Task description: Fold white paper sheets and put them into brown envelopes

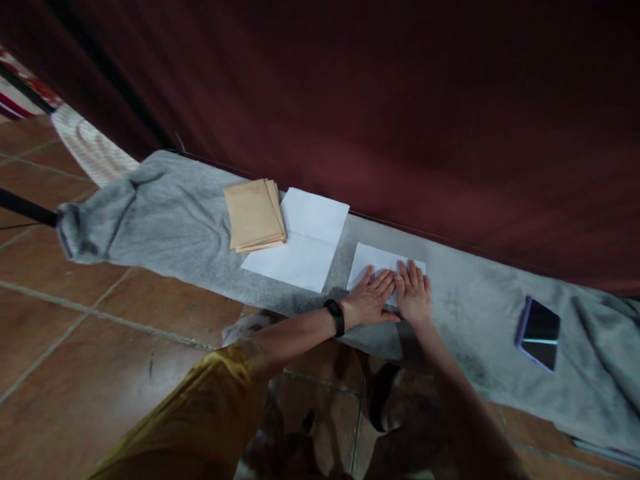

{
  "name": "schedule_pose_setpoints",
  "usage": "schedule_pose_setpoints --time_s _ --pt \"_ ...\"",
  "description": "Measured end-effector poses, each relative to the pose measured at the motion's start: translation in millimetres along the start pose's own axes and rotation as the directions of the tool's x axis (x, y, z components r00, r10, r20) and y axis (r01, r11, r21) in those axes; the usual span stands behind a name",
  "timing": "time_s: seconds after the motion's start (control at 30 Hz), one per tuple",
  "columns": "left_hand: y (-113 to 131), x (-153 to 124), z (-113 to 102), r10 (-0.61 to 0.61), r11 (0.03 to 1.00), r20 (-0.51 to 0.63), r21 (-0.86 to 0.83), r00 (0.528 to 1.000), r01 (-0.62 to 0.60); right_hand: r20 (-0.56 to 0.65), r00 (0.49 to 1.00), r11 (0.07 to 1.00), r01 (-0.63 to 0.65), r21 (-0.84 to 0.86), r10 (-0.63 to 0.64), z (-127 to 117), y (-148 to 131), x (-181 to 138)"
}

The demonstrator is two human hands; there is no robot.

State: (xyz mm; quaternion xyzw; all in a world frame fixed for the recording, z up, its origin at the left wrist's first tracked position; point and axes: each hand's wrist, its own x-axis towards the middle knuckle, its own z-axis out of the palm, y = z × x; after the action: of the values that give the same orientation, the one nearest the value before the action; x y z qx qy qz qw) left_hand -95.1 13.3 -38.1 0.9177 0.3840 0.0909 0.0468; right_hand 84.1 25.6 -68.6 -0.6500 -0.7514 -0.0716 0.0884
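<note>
A folded sheet of white paper lies on the grey cloth, and both hands press on it. My left hand, with a black band on its wrist, rests flat with fingers stretched towards the right. Beside it my right hand lies flat too, fingers pointing away from me; the fingertips of the two hands nearly meet. Part of the folded sheet is hidden under them. To the left is a larger unfolded white sheet with a crease across its middle. A stack of brown envelopes overlaps its left edge.
The grey cloth covers a long narrow surface, bunched at its left end. A phone lies on it at the right. A dark red curtain-like cloth rises behind. Below are floor tiles and a dark pole at the left.
</note>
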Motion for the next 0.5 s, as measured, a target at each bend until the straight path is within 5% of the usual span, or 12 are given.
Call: schedule_pose_setpoints --time_s 0.5 --pt "18 -7 -9 -0.048 0.994 0.060 0.104 0.997 0.041 -0.021 0.998 0.998 0.063 -0.004 -0.063 -3 -1 -2"
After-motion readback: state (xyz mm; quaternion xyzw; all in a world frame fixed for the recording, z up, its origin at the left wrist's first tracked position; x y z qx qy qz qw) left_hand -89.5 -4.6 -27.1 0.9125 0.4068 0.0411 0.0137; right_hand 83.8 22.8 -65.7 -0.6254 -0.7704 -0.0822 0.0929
